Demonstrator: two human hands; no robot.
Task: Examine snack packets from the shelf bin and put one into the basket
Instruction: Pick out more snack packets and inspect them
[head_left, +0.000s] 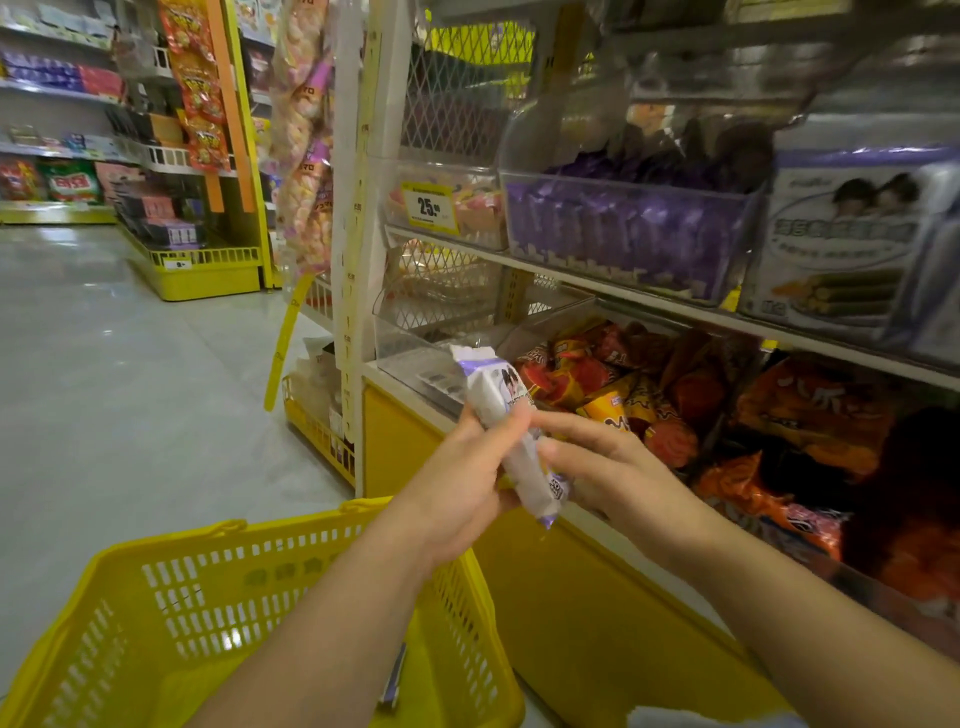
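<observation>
Snack packet (511, 434) gripped by both hands above yellow basket (291, 587) holding perhaps one packet.

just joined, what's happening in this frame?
A person stands at a snack shelf, holding a white-and-purple snack packet in both hands: left hand wrapped round its middle, right hand at its lower end. It is tilted, held above the yellow basket and not yet dropped in. Purple packets fill the clear shelf bin above.

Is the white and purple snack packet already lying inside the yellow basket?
No, both hands hold the packet above the basket.
</observation>
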